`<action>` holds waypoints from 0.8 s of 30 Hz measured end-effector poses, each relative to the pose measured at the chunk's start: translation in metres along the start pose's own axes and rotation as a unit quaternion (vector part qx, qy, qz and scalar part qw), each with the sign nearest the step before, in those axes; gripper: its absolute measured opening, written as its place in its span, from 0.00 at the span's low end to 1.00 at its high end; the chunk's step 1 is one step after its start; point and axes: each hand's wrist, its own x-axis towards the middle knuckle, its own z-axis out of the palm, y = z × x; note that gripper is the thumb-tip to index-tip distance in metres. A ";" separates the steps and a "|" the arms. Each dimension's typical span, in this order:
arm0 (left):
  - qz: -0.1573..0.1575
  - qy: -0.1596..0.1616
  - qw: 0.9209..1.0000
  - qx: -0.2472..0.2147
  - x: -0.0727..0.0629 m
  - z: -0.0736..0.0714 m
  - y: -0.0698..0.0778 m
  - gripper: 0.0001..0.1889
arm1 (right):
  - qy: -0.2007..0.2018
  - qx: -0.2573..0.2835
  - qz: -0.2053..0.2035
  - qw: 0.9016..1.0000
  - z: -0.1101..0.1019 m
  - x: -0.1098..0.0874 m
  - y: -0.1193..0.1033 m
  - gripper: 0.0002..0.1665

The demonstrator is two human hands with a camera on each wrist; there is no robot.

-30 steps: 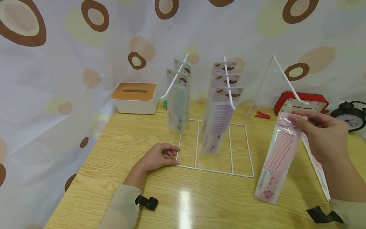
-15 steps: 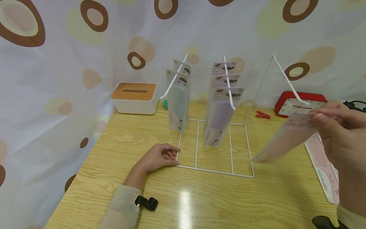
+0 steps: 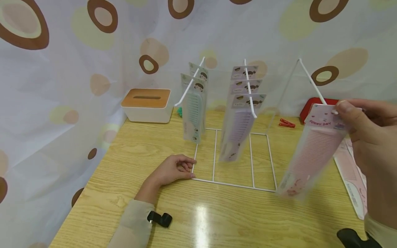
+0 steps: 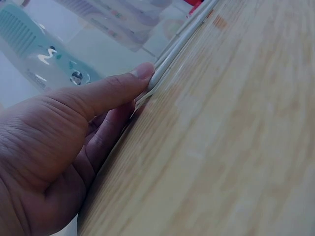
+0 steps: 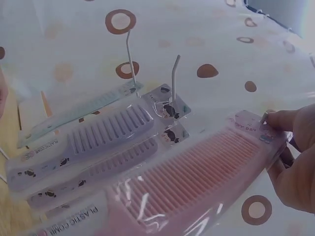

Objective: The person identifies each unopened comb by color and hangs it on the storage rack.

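Observation:
My right hand (image 3: 375, 141) pinches the top card of a packaged pink comb (image 3: 319, 151) between thumb and fingers. The comb hangs at the front end of the white wire rack's right hook (image 3: 311, 81), whose white tip shows at the front of the card. In the right wrist view, this pink comb (image 5: 192, 172) lies across the foreground. My left hand (image 3: 170, 168) holds the front left corner of the rack's base (image 3: 232, 185), thumb on the wire (image 4: 170, 61). Packaged purple combs (image 3: 240, 127) hang on the middle hook, green combs (image 3: 193, 110) on the left one.
More packaged pink combs (image 3: 350, 172) lie on the table at right, partly behind my right hand. A red clock (image 3: 307, 106) is mostly covered. Near it lies a red clip (image 3: 286, 123). A tissue box (image 3: 145, 105) stands back left, before a patterned curtain (image 3: 102, 62).
My right hand first swung the pink comb rightward and tilted it, then brought its card up to the right hook's tip. My left hand stays on the rack corner.

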 end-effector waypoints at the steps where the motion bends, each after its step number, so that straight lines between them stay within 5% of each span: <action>1: 0.000 0.000 1.000 0.000 0.000 0.000 0.000 0.25 | -0.007 0.002 0.007 1.000 0.000 0.001 0.000 0.11; 6: -0.003 0.000 1.000 0.003 0.001 -0.001 0.001 0.25 | -0.005 -0.078 0.069 0.995 0.007 0.012 0.001 0.09; 11: -0.003 0.001 1.000 0.009 0.002 -0.002 0.000 0.24 | 0.009 -0.192 0.157 0.969 0.012 0.032 0.002 0.15; 16: -0.004 0.003 1.000 0.007 0.001 -0.002 0.001 0.24 | -0.025 -0.219 0.192 0.956 0.009 0.059 0.012 0.16; 20: -0.005 0.003 1.000 0.005 0.001 -0.001 0.001 0.24 | -0.026 -0.276 0.220 0.935 0.005 0.080 0.021 0.22; 24: -0.003 0.001 1.000 0.002 0.000 0.000 0.001 0.24 | -0.023 -0.245 0.245 0.938 -0.002 0.093 0.029 0.28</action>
